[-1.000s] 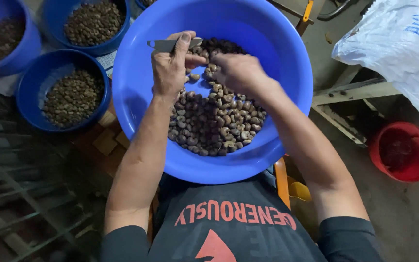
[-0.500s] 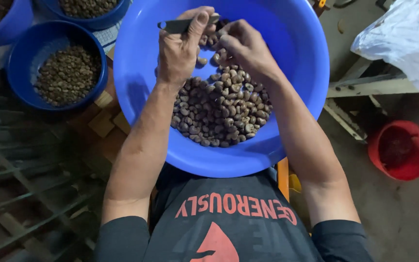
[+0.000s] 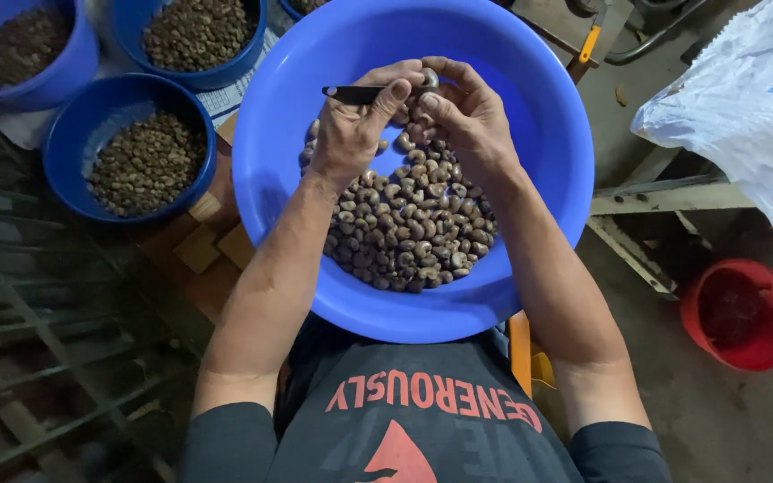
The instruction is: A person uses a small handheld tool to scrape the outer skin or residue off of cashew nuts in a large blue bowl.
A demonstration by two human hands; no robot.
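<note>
Since 0.5 s ago both hands have lifted a bit toward the basin's far side, w/ fingertips now meeting; the view has also swung left, so more small bowls show.

Nearest: dark shirt [image 3: 413, 420] at bottom edge, forearms reaching up over the basin [image 3: 288, 107], a big blue one resting on the lap. Heap of brown nuts [image 3: 404, 233] lies in its near-middle part.

Left hand [image 3: 351, 134] is curled shut round a thin dark tool [image 3: 355, 92], thumb pressed on top; tool sticks out leftward, roughly level. Right hand [image 3: 462, 116] pinches one pale nut [image 3: 428, 79] betw. thumb and fingers, just at the tool's tip. Probably touching, but too small to tell.

Left of basin: a blue bowl [image 3: 73, 134] of smaller brown bits, w/ wood blocks [image 3: 212, 246] just beside. Farther up, two more blue bowls [image 3: 252, 49], also filled.

Right side: red bucket [image 3: 700, 313] on the floor, well apart; white sack [image 3: 744, 116] beyond it at top right.
</note>
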